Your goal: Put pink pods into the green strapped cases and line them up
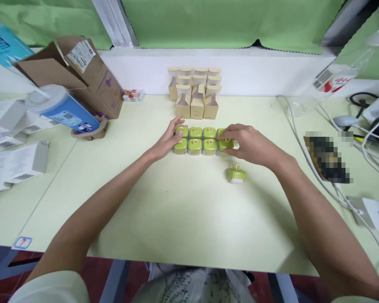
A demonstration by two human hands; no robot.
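Observation:
Several small green-lidded jars [202,140] stand in two tight rows at the middle of the pale table [177,210]. My left hand [169,141] rests with its fingers flat against the left end of the block. At the right end, my right hand [249,145] curls its fingers around the end jar [225,145]. One more green-lidded jar [236,174] stands alone on the table, just in front of my right wrist. Behind the rows, several open tan cartons [194,90] are stacked against the white wall ledge.
An open brown cardboard box [82,71] and a blue-labelled cylinder [63,110] sit at the left, with white leaflets [12,162] beyond. At the right lie white cables [306,147], a plastic bottle [334,75] and a blurred-out object [326,158].

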